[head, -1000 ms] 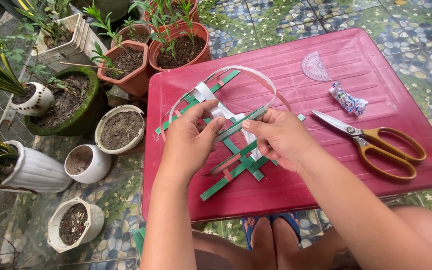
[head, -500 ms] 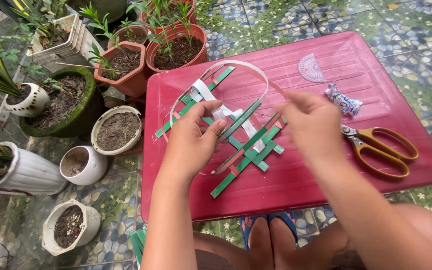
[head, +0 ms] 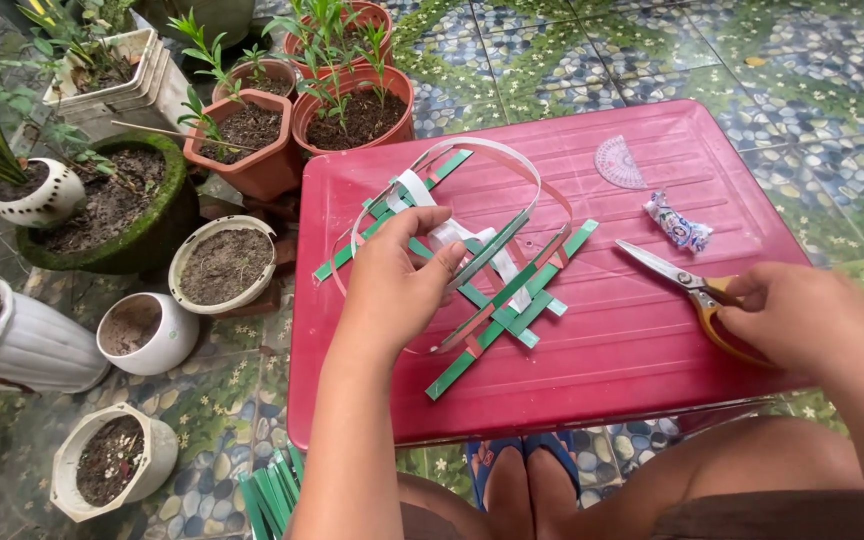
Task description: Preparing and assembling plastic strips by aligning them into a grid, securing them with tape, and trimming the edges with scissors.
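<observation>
Weave is partly built: my left hand (head: 397, 275) presses down on the woven strip piece (head: 482, 285) at the middle of the red plastic tray (head: 592, 400), fingers curled and pinching a white strip near the centre. Several green strips already cross each other in a lattice, and white strips run through them and loop up in an arc toward the tray's upper middle. Judging from the long loose ends sticking out lower left and upper right, the weave looks early to midway; ends untrimmed, loops not tucked, more strips probably to go in. My right hand (head: 802, 320) at the right edge of the frame closes around the orange handles of the scissors (head: 687, 285), blades slightly parted and pointing toward the weave, well apart from the strips, nothing cut yet as far as I can see. Upper right of the tray: a small clear protractor (head: 619, 162) and a wrapped candy (head: 679, 222), both clear of the work. Spare green strips (head: 272, 495) lie on the floor at the bottom left, beside my knee. Left and top of the frame: potted plants (head: 347, 100) and soil-filled pots (head: 222, 262) crowd the tray's left edge. My blue sandals (head: 522, 465) show under the tray. Nothing blocks the scissors' path except the white loop standing above the weave.
</observation>
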